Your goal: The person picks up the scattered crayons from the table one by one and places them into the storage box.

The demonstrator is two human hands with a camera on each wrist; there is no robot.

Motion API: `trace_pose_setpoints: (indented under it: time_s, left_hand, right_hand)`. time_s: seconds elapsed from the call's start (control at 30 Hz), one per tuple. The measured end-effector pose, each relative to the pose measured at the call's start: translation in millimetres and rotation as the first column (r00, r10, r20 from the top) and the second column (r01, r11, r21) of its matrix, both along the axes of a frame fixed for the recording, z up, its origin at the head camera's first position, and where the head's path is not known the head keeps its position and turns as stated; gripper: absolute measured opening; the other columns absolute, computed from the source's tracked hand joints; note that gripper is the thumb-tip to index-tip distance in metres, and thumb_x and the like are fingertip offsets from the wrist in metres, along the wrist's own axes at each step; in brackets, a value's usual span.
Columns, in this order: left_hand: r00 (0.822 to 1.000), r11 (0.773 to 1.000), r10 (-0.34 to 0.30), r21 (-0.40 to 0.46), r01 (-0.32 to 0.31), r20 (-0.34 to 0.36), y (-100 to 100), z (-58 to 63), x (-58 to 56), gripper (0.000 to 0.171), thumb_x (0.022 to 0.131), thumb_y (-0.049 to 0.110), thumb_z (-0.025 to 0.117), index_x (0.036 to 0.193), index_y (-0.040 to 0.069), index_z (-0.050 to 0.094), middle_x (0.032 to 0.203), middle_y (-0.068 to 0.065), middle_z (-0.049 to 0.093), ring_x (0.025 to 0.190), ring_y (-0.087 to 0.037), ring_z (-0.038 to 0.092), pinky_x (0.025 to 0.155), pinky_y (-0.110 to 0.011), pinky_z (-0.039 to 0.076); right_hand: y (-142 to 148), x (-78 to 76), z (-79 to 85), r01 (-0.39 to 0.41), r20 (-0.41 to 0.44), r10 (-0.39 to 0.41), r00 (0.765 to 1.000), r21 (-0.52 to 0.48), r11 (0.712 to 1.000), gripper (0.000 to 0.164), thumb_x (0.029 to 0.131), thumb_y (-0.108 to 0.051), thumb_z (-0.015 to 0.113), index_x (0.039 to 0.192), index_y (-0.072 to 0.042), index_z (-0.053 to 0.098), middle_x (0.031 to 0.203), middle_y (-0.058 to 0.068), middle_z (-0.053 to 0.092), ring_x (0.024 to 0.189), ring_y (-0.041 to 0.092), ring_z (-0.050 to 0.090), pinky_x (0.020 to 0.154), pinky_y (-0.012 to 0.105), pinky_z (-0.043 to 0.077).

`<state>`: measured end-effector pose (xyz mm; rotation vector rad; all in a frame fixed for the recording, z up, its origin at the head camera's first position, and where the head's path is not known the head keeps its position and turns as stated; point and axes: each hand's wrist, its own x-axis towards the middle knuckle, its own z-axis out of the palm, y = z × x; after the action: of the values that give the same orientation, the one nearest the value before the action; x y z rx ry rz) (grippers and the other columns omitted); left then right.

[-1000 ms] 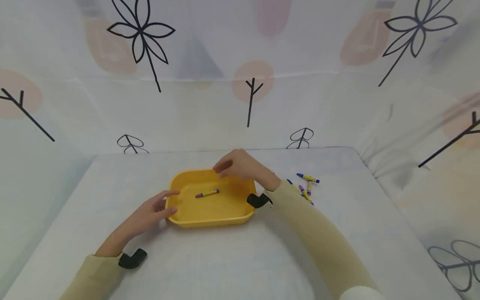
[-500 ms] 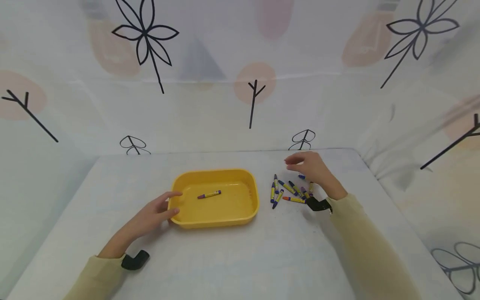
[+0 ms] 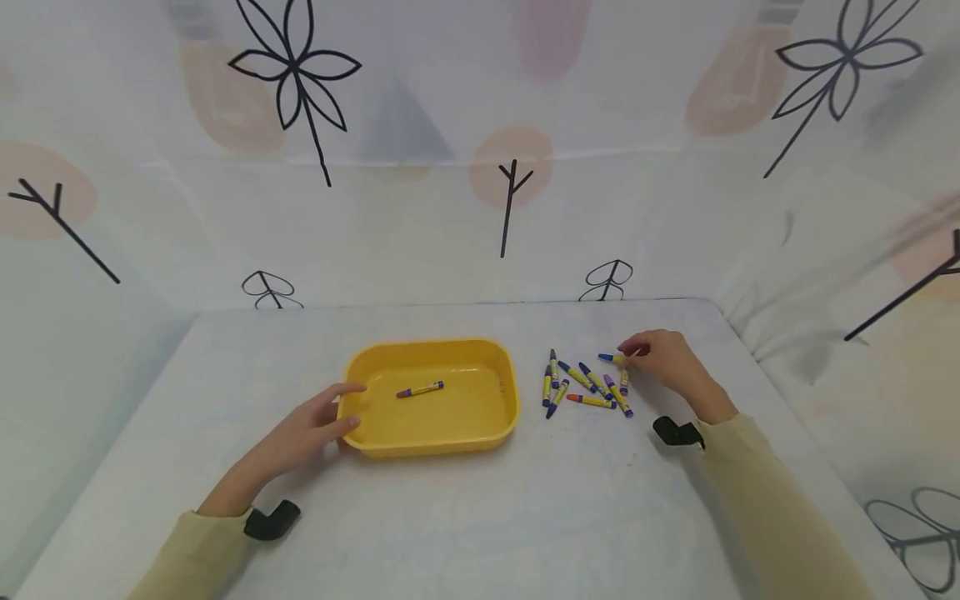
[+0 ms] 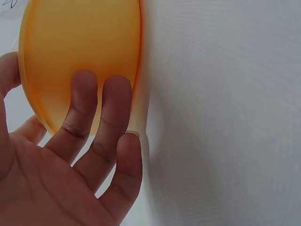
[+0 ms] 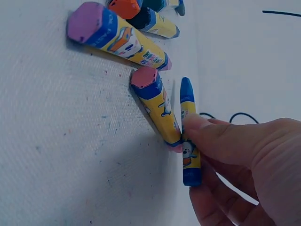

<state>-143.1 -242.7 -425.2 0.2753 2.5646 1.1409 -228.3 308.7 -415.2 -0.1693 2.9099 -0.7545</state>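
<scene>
At the left end of the yellow tray [image 3: 435,437], my left hand [image 3: 300,429] holds the rim. Thumb and a finger reach over the edge, while other fingers [image 4: 115,103] press the outer wall in the left wrist view. One purple-tipped crayon [image 3: 420,389] lies inside the tray. My right hand [image 3: 666,362] pinches a blue crayon [image 5: 189,162] with a yellow wrapper between thumb and fingers, at the far right of the crayon group. A pink-ended crayon [image 5: 157,106] lies right beside it on the table. A purple-ended crayon [image 5: 127,40] is a little farther off.
Several crayons lie loosely grouped right of the tray, among them an orange-tipped crayon [image 3: 591,402] and a dark blue crayon [image 3: 557,398]. White cloth [image 3: 480,525] covers the table. A patterned cloth backdrop [image 3: 420,233] rises behind and at both sides.
My right hand has moved right, from over the tray to the far side of the crayons, and now pinches the blue crayon. My left hand has stayed at the tray.
</scene>
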Motion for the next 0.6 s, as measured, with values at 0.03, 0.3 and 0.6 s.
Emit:
trace_pose_setpoints:
  time_s: [0.03,0.3,0.6]
  left_hand:
    - [1.000,1.000,0.000,-0.002,0.000,0.000,0,0.1,0.0,0.057,0.098,0.039,0.063,0.147,0.019,0.042,0.090,-0.004,0.061,0.081,-0.022,0.055,0.069,-0.037,0.043]
    - [1.000,1.000,0.010,0.002,-0.010,0.011,1,0.5,-0.2,0.057,0.098,0.038,0.063,0.147,0.021,0.042,0.088,-0.005,0.060,0.078,-0.023,0.054,0.068,-0.036,0.043]
    - [0.999,1.000,0.008,0.010,-0.009,0.043,0,1.9,0.5,0.062,0.098,0.039,0.062,0.153,0.024,0.036,0.090,-0.005,0.061,0.081,-0.023,0.055,0.070,-0.037,0.043]
  right_hand:
    - [1,-0.8,-0.8,-0.008,0.002,0.008,1.000,0.008,1.000,0.026,0.092,-0.010,0.070,0.115,0.001,0.070,0.104,0.015,0.068,0.094,0.031,0.059,0.081,0.046,0.048]
    - [0,-4.5,-1.2,-0.062,-0.010,0.063,0.998,0.060,0.996,0.025,0.093,-0.006,0.067,0.117,0.003,0.070,0.102,0.015,0.067,0.090,0.029,0.057,0.079,0.045,0.048]
    - [-30,-0.9,21.2,-0.127,-0.102,0.126,0.987,0.005,0.992,0.022,0.095,-0.006,0.066,0.116,0.001,0.071,0.102,0.013,0.066,0.088,0.027,0.059,0.071,0.039,0.049]
